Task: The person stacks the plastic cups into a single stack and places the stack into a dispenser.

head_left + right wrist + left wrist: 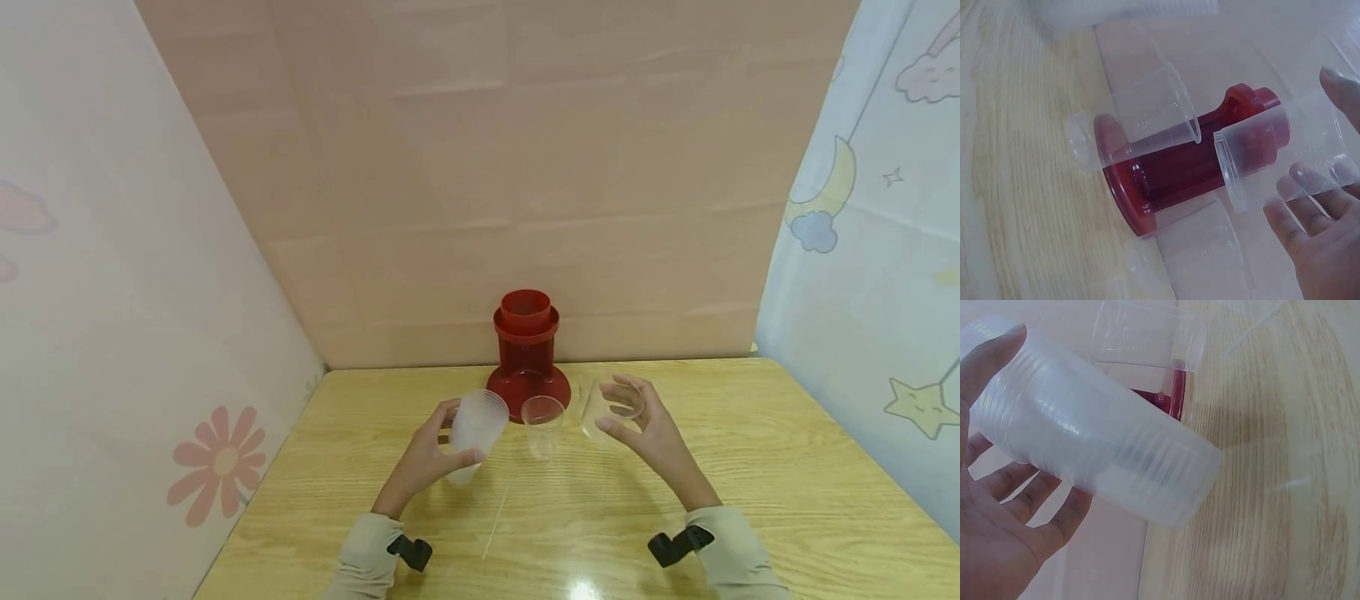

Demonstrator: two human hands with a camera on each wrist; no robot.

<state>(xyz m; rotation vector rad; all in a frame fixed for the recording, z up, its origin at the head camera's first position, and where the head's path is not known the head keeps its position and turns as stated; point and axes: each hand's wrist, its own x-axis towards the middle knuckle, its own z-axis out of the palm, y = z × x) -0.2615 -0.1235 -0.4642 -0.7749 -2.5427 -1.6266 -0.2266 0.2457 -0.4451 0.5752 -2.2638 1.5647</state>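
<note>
My left hand (429,454) grips a nested stack of translucent plastic cups (1104,425), tilted with the rims upward, thumb on one side and fingers on the other. Between the hands, a single clear plastic cup (543,429) stands upright on the table. My right hand (651,429) holds another clear cup (1285,153) above the table, its mouth downward. Its thumb and fingers lie on opposite sides of that cup. One more clear cup (1204,250) stands farther right in the right wrist view, partly cut off by the frame's edge.
A red plastic stand (527,354) with a round base and ringed top is at the back of the wooden table (360,417), near the wall. A thin pale line (496,521) shows on the tabletop in front; whether it is a stick or a mark I cannot tell.
</note>
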